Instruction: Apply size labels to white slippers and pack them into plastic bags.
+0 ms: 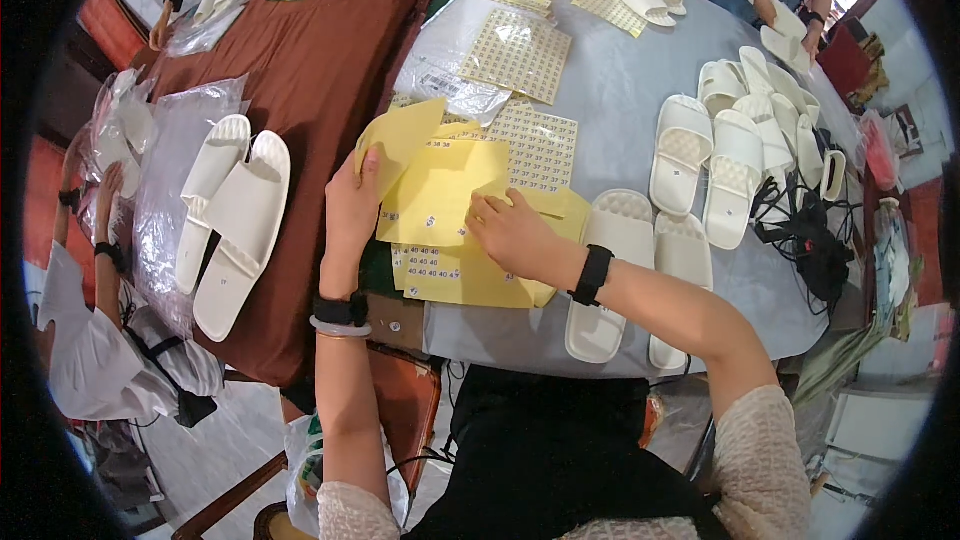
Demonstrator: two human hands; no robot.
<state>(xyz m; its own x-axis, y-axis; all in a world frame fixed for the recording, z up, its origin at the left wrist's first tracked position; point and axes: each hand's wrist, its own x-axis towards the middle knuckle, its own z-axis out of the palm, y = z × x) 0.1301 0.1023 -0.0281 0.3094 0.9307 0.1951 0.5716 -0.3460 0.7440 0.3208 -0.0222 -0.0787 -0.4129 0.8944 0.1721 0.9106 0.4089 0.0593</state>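
My left hand (352,205) is closed on a folded-up yellow sticker sheet (408,140), with the thumb on its face. My right hand (512,235) bends over another yellow sheet (450,195), its fingers pinching the sheet's right edge. Both sheets lie over a pile of yellow sticker sheets (455,285) at the table's near edge, printed with rows of small labels. Close to my right wrist stands a pair of white slippers, the left slipper (615,230) partly under my forearm and the right slipper (682,250) beside it.
More sticker sheets (540,145) and a clear plastic bag (440,70) lie farther back. Several white slippers (765,130) and a tangle of black cords (815,250) occupy the right side. Another slipper pair (240,230) rests on the brown tablecloth (335,70). Other people's hands (785,25) work around the tables.
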